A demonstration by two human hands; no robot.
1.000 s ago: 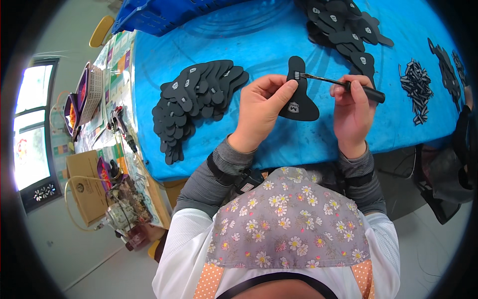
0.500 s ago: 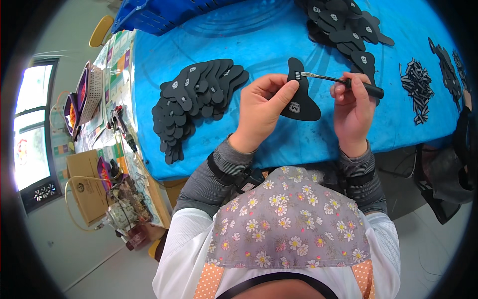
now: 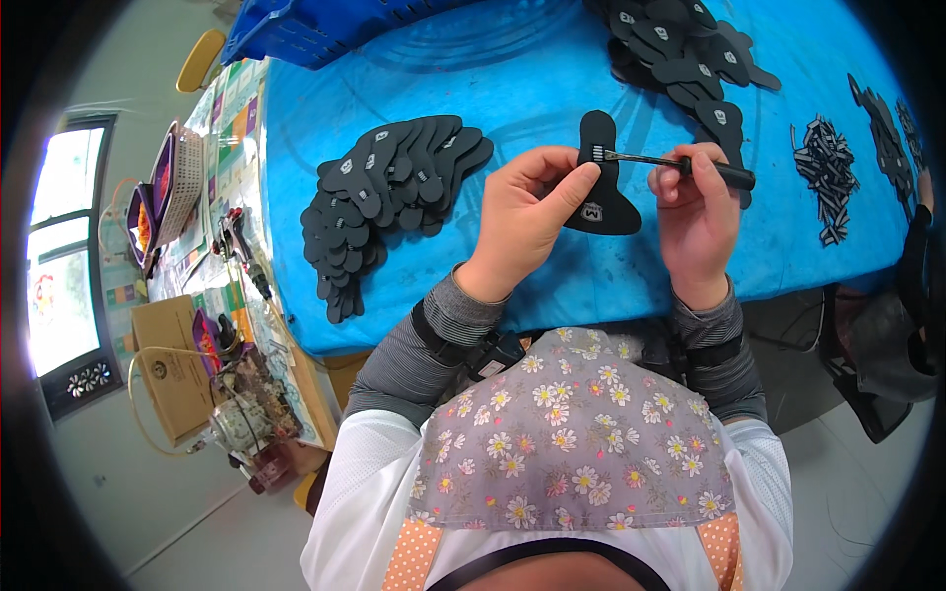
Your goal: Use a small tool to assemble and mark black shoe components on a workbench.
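Observation:
Between thumb and fingers, my left hand (image 3: 532, 212) pinches a flat black shaped piece (image 3: 609, 202) with a pale printed emblem near its wide lower end. My right hand (image 3: 702, 217) grips the black handle of a screwdriver (image 3: 724, 174), its thin metal shaft pointing left. The tip touches the piece at a small pale striped patch (image 3: 598, 154). To the left lies a fanned pile of like black pieces (image 3: 394, 177). Another heap of them (image 3: 680, 49) lies at the far right of my hands. A mound of small dark strips (image 3: 826, 177) sits farther right.
A blue plastic crate (image 3: 305, 34) stands at the far edge of the blue-covered table (image 3: 532, 79). On the left are a side table with tools (image 3: 241, 251), a pale basket (image 3: 182, 187) and a machine (image 3: 246, 424). At the right edge, another person's hand (image 3: 924, 190) is near more black pieces.
The black piece has turned more upright and shifted slightly right in my left hand. The screwdriver has tipped a little, its tip lower and still at the striped patch.

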